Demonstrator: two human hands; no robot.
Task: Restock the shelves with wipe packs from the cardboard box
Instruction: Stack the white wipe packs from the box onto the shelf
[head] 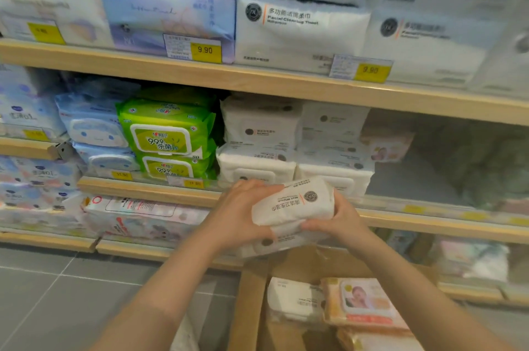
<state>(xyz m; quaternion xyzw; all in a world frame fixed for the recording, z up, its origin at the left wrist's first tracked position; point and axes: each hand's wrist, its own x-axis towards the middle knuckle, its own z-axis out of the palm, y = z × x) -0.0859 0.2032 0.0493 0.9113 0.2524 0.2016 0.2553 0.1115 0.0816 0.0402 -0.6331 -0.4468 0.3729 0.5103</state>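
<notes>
Two white wipe packs point(294, 202) are stacked one on the other and held in mid-air before the middle shelf point(148, 189). My left hand point(239, 214) clasps their left end and my right hand point(342, 217) grips the right end from below. The lower pack is partly hidden by my fingers. Below them stands the open cardboard box point(249, 302), with a white pack point(294, 300) and orange baby-wipe packs point(363, 305) inside. On the shelf right behind my hands sit matching white packs point(257, 163) in stacks.
Green wipe packs point(169, 133) and blue packs point(94, 124) fill the shelf to the left. The upper shelf point(257, 79) carries large tissue packs with yellow price tags. To the right of the white stacks the shelf shows a blurred gap point(446, 162). Grey floor tiles point(71, 293) lie at lower left.
</notes>
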